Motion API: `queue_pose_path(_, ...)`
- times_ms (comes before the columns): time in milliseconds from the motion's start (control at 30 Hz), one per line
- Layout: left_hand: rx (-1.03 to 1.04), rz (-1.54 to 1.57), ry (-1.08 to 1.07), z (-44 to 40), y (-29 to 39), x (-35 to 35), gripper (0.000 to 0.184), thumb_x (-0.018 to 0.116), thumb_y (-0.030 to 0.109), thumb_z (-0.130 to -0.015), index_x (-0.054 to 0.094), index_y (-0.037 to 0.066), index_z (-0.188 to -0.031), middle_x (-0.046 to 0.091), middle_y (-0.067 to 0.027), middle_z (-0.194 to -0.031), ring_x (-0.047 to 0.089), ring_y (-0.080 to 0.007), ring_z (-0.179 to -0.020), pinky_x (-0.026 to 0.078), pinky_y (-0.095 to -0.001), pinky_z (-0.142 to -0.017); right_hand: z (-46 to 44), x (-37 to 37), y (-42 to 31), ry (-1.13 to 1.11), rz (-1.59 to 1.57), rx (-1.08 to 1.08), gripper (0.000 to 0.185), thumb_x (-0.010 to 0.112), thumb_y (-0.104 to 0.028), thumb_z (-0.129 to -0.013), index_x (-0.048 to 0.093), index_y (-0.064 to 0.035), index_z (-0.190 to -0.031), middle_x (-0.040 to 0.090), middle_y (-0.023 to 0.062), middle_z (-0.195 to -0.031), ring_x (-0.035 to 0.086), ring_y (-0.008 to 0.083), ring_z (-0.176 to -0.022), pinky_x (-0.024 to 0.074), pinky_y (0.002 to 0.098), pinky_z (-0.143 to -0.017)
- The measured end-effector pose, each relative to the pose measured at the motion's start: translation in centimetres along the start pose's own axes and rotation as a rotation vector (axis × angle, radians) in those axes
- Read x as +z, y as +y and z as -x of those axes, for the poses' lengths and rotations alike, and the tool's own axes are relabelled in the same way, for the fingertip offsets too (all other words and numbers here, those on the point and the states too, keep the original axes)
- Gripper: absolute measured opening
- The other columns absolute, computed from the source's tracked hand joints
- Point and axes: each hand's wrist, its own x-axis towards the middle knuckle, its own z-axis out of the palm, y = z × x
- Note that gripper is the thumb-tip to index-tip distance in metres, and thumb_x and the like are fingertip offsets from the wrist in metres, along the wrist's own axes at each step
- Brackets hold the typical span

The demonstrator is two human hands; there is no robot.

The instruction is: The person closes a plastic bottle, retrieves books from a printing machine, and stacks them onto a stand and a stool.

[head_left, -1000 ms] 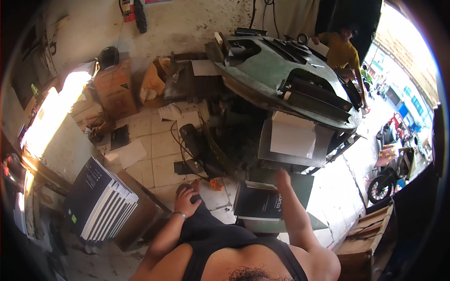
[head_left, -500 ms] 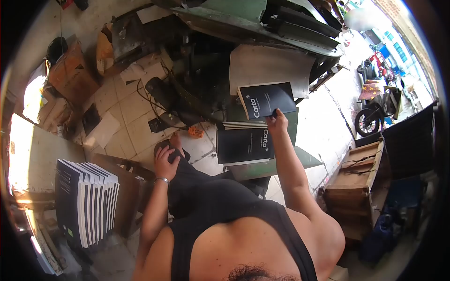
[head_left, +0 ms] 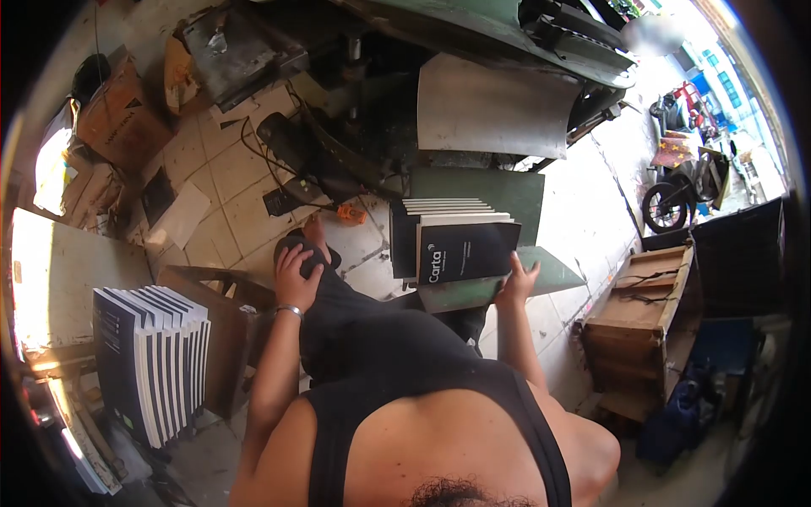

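A dark booklet marked "Carta" [head_left: 469,252] is in my right hand [head_left: 517,280], with the thumb at its lower right corner and other fingers spread. It lies over a small stack of similar booklets [head_left: 405,245] on a green metal surface [head_left: 517,193]. My left hand [head_left: 298,272] rests on my left knee, fingers spread, holding nothing. To the far left stands a taller stack of dark booklets with white page edges [head_left: 152,359].
Ahead is a large green machine [head_left: 473,25] with a metal plate [head_left: 494,106]. A wooden crate [head_left: 638,325] stands at right, a cardboard box [head_left: 122,118] at upper left. Cables and an orange object [head_left: 351,215] lie on the tiled floor. Motorbikes are outside.
My right hand has brought the booklet down from the metal plate toward me, over the small stack. My left hand has stayed on my knee. The co-worker seen earlier is out of view.
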Motion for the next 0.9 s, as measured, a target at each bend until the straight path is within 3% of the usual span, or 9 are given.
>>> queue_pose_path(33, 0.003, -0.005, -0.005, 0.1, 0.0, -0.1, 0.036, 0.080, 0.027, -0.083, 0.073, 0.010, -0.115, 0.062, -0.0109, -0.141, 0.044, -0.0380, -0.142, 0.034, -0.0462, -0.120, -1.9, -0.8, 0.6, -0.131, 0.098, -0.162, 0.114, 0.086, -0.018, -0.082, 0.009, -0.0128, -0.166, 0.021, 0.0247, -0.167, 0.033, 0.0381, -0.150, 0.0317, 0.0465, -0.120)
queue_pose_path(133, 0.018, -0.013, -0.011, -0.3, 0.0, -0.1, 0.037, 0.080, 0.027, -0.084, 0.073, 0.010, -0.116, 0.062, -0.0109, -0.142, 0.045, -0.0381, -0.142, 0.035, -0.0470, -0.119, -4.4, -1.4, -0.7, -0.331, 0.861, -0.462, 0.121, 0.091, -0.019, -0.074, 0.012, -0.0093, -0.165, 0.032, 0.0280, -0.162, 0.038, 0.0382, -0.148, 0.0345, 0.0405, -0.119)
queue_pose_path(167, 0.012, -0.013, -0.008, -0.2, 0.0, 0.0, 0.037, 0.079, 0.027, -0.085, 0.073, 0.010, -0.117, 0.062, -0.0110, -0.142, 0.045, -0.0382, -0.142, 0.035, -0.0473, -0.119, -4.4, -1.4, -0.8, -0.343, 0.943, -0.367, 0.118, 0.095, -0.022, -0.066, 0.026, -0.0056, -0.160, 0.053, 0.0269, -0.147, 0.053, 0.0386, -0.138, 0.0419, 0.0401, -0.114)
queue_pose_path(267, -0.007, 0.016, 0.007, 0.0, 0.2, -0.1, 0.036, 0.080, 0.027, -0.084, 0.073, 0.010, -0.115, 0.062, -0.0105, -0.141, 0.044, -0.0372, -0.142, 0.034, -0.0467, -0.119, -4.7, -0.4, -1.1, -0.412, 1.185, -0.340, 0.101, 0.096, -0.026, -0.063, 0.044, -0.0050, -0.146, 0.066, 0.0235, -0.131, 0.063, 0.0405, -0.125, 0.0491, 0.0438, -0.106)
queue_pose_path(367, -0.007, 0.011, 0.020, 0.2, 0.1, -0.1, 0.036, 0.080, 0.027, -0.084, 0.073, 0.010, -0.115, 0.062, -0.0102, -0.141, 0.044, -0.0370, -0.142, 0.034, -0.0465, -0.119, -3.5, 0.0, -1.4, -0.389, 1.200, -0.427, 0.085, 0.096, -0.029, -0.061, 0.055, -0.0044, -0.131, 0.071, 0.0228, -0.120, 0.066, 0.0404, -0.116, 0.0519, 0.0459, -0.100)
queue_pose_path(467, -0.019, 0.005, 0.008, 0.2, 0.3, -0.3, 0.036, 0.080, 0.027, -0.084, 0.073, 0.010, -0.115, 0.063, -0.0099, -0.141, 0.044, -0.0371, -0.142, 0.034, -0.0466, -0.119, -2.8, 0.0, -1.6, -0.404, 1.158, -0.425, 0.081, 0.095, -0.030, -0.063, 0.056, -0.0027, -0.127, 0.071, 0.0231, -0.119, 0.066, 0.0406, -0.116, 0.0519, 0.0457, -0.099)
queue_pose_path(767, 0.004, -0.003, 0.021, -0.1, 0.3, 0.1, 0.035, 0.080, 0.028, -0.083, 0.074, 0.011, -0.113, 0.063, -0.0093, -0.140, 0.045, -0.0372, -0.142, 0.034, -0.0465, -0.119, -2.0, 0.5, -2.0, -0.401, 1.245, -0.449, 0.083, 0.095, -0.033, -0.064, 0.055, -0.0019, -0.130, 0.071, 0.0241, -0.119, 0.065, 0.0419, -0.117, 0.0510, 0.0463, -0.101)
queue_pose_path(900, 0.002, 0.002, 0.012, 0.0, 0.2, -0.1, 0.035, 0.080, 0.029, -0.083, 0.075, 0.012, -0.113, 0.063, -0.0091, -0.140, 0.045, -0.0368, -0.142, 0.035, -0.0465, -0.119, -2.4, 0.6, -1.8, -0.393, 1.278, -0.436, 0.093, 0.096, -0.033, -0.064, 0.050, -0.0020, -0.138, 0.069, 0.0231, -0.124, 0.065, 0.0405, -0.120, 0.0508, 0.0448, -0.102)
